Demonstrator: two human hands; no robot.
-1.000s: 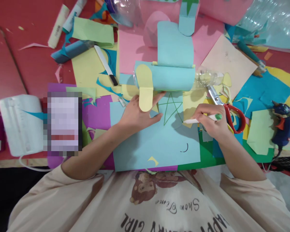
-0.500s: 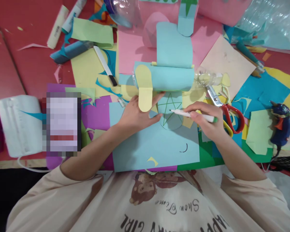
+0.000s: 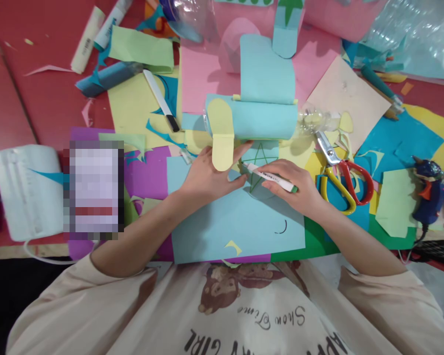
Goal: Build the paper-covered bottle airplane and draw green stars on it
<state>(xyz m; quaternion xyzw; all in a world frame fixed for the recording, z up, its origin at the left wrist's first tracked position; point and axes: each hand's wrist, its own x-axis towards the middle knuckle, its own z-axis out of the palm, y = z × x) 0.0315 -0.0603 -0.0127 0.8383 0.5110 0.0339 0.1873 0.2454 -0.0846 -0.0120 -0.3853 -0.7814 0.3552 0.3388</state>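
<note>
My right hand (image 3: 294, 185) grips a white marker (image 3: 272, 178) with a green end, its tip at the left side of a green star drawing (image 3: 259, 155). The star is on a round-ended light blue paper flap, which lies over a larger light blue sheet (image 3: 222, 227). My left hand (image 3: 210, 175) rests with fingers spread, thumb and forefinger on either side of the flap's left edge. Above it is a plastic bottle wrapped in light blue paper (image 3: 261, 118). A yellow paper strip (image 3: 222, 135) hangs from the bottle over part of my left hand.
Scissors (image 3: 346, 182) with red and yellow handles lie right of my right hand. Farther right is a dark blue glue gun (image 3: 429, 190). A white box-shaped device (image 3: 29, 192) and a blurred-out screen (image 3: 96, 190) stand at left. A black-capped white pen (image 3: 161, 101) lies among paper scraps.
My right hand has moved left with the marker, from the star's right part to its left side, uncovering the scissors' yellow handle. My left hand has stayed in place.
</note>
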